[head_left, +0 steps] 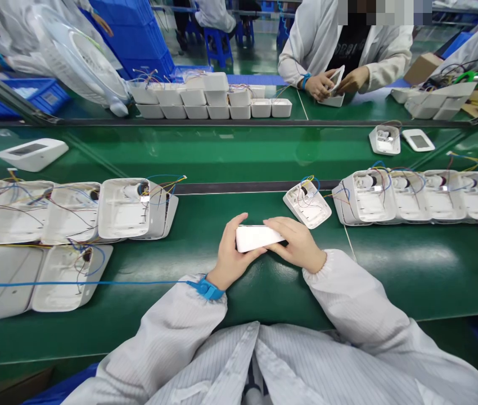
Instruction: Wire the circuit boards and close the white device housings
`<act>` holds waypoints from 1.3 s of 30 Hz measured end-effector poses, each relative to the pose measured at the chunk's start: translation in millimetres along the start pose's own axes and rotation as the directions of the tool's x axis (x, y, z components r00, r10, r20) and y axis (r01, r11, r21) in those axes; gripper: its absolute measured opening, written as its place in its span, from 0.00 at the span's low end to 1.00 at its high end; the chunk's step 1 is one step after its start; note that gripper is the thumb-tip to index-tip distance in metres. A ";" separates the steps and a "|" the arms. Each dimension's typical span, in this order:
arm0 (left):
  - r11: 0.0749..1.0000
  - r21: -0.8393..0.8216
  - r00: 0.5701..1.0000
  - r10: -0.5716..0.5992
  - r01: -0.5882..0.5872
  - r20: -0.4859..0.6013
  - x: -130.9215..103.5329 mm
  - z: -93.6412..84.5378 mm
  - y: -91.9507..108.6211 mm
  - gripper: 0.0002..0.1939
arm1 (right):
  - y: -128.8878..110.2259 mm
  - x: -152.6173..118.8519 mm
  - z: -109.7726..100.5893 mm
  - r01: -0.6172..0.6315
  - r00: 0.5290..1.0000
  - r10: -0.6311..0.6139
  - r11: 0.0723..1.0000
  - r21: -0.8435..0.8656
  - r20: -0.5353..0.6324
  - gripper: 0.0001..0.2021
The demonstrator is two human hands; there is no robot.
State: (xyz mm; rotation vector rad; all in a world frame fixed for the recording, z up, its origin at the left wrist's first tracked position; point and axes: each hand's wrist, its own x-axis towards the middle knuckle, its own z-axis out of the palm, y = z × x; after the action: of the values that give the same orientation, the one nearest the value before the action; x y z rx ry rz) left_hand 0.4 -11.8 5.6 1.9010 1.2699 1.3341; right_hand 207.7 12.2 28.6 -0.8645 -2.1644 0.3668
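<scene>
Between my two hands, low over the green bench, is a white plastic housing (pixel 258 237) with its smooth side wall facing me. My left hand (pixel 233 247) grips its left end, thumb along the near edge. On the right end my right hand (pixel 296 242) is closed, its fingers over the top and the thumb below. A blue wrist strap (pixel 207 288) with a cord circles my left wrist. Just beyond my right hand lies an open white shell (pixel 309 208) with coloured wires. The inside of the held housing is hidden from me.
Rows of open white shells with wires stand at left (pixel 125 211) and right (pixel 374 197). Beyond the bench's dark rail (pixel 239 187) lie a closed white device (pixel 32 153) and a small cover (pixel 418 140). Across from me, a co-worker's hands (pixel 336 84) hold a white part. A fan (pixel 82 62) stands far left.
</scene>
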 end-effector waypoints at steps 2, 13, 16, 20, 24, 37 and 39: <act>0.999 -0.011 0.999 -0.045 0.045 0.013 -1.0 2.0 -4.4 0.42 | 3.2 -0.4 -1.1 -0.084 0.996 0.083 0.995 -0.057 -0.014 0.23; 0.968 -0.137 0.948 -0.168 0.210 0.271 -1.1 8.8 -7.7 0.47 | 20.1 -2.1 -11.0 -0.409 0.912 0.398 0.881 -0.237 -0.096 0.26; 0.953 -0.198 0.950 -0.175 0.229 0.260 -1.1 9.0 -6.3 0.50 | 17.4 -4.3 -3.3 -0.501 0.858 0.510 0.857 0.122 -0.061 0.27; 0.878 -0.363 0.943 -0.236 0.311 0.236 -0.1 9.7 -6.9 0.53 | 11.8 -6.4 14.0 -0.615 0.738 0.658 0.566 0.549 0.149 0.30; 0.786 -0.473 0.917 -0.331 0.398 0.222 1.1 10.9 -10.7 0.51 | 16.1 -4.2 23.5 -0.585 0.771 0.608 0.562 0.584 0.189 0.30; 0.903 -0.260 0.893 -0.399 0.343 -0.210 123.8 -1.1 -86.7 0.24 | 19.7 -0.3 28.4 -0.538 0.839 0.505 0.717 0.443 0.203 0.20; 0.921 -0.168 0.888 -0.385 0.352 -0.252 156.7 -4.7 -101.4 0.24 | 20.3 -0.1 28.5 -0.541 0.838 0.503 0.712 0.447 0.213 0.19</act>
State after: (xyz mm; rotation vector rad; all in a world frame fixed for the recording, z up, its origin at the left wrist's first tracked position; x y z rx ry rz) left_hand -31.2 172.0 -2.2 1.3321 1.5598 1.4645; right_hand 196.0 27.3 -0.7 -1.1579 -1.7132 1.2037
